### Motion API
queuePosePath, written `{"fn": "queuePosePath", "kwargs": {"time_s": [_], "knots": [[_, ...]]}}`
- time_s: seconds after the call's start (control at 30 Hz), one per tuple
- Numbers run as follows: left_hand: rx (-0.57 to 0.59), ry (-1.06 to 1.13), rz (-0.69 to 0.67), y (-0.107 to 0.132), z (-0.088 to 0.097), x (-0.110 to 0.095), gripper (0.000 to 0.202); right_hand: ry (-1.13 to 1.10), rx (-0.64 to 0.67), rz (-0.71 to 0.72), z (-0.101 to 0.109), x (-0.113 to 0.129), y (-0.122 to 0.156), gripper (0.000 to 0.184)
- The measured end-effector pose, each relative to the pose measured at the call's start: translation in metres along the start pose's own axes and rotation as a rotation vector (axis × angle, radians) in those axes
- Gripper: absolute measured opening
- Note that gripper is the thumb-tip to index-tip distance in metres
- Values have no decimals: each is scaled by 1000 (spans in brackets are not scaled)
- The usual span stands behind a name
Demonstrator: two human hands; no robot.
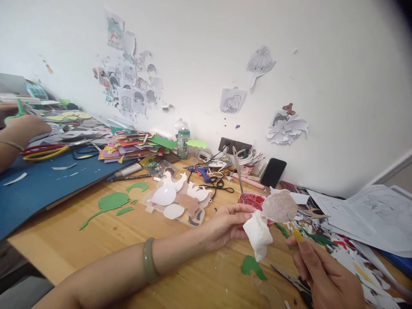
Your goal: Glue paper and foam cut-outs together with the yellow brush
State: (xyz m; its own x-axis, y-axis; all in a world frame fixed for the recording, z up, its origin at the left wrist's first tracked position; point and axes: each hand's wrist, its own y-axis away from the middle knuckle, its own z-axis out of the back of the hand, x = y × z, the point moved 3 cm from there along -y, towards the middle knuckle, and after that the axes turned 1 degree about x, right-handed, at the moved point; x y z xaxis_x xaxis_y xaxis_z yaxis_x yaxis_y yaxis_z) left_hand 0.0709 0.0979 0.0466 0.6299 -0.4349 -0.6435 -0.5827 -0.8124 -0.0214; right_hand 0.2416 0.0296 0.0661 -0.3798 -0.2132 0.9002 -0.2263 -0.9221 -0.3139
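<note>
My left hand (pixel 230 223), with a green bangle on its wrist, pinches a white puffy piece (pixel 258 234) between thumb and fingers. A round pale pinkish-grey disc (pixel 279 207) adjoins the white piece; whether the two are joined I cannot tell. My right hand (pixel 328 272) is closed around the yellow handle of a thin-tipped tool (pixel 296 234), whose tip is at the disc's lower right edge. Behind the left fingers sits a red dish (pixel 252 199), partly hidden. Below the hands lie a green cut-out (pixel 252 267) and scissors (pixel 291 278), partly covered by my right hand.
White and brown cut-outs (pixel 177 199) lie on a clear tray, left of centre. Green leaf shapes (pixel 111 202) are beside a blue board (pixel 48 184). A glue gun (pixel 199 171), phone (pixel 273 172) and bottle (pixel 183 141) stand behind. Another person's hand (pixel 27 128) holds green-handled scissors.
</note>
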Motion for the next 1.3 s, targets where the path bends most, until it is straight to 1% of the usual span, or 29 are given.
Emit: {"fn": "queuePosePath", "kwargs": {"time_s": [0.3, 0.63, 1.0, 1.17, 1.3], "knots": [[4, 6, 3, 1, 0, 0, 24, 15, 20, 10, 1, 5, 1, 28], [6, 4, 0, 1, -1, 0, 23, 89, 48, 25, 0, 7, 1, 29], [4, -16, 2, 1, 0, 0, 25, 38, 32, 34, 0, 4, 0, 30], [-8, -7, 6, 1, -1, 0, 24, 60, 45, 55, -1, 7, 0, 29], [1, 10, 7, 1, -2, 0, 23, 29, 40, 47, -1, 5, 0, 29]]}}
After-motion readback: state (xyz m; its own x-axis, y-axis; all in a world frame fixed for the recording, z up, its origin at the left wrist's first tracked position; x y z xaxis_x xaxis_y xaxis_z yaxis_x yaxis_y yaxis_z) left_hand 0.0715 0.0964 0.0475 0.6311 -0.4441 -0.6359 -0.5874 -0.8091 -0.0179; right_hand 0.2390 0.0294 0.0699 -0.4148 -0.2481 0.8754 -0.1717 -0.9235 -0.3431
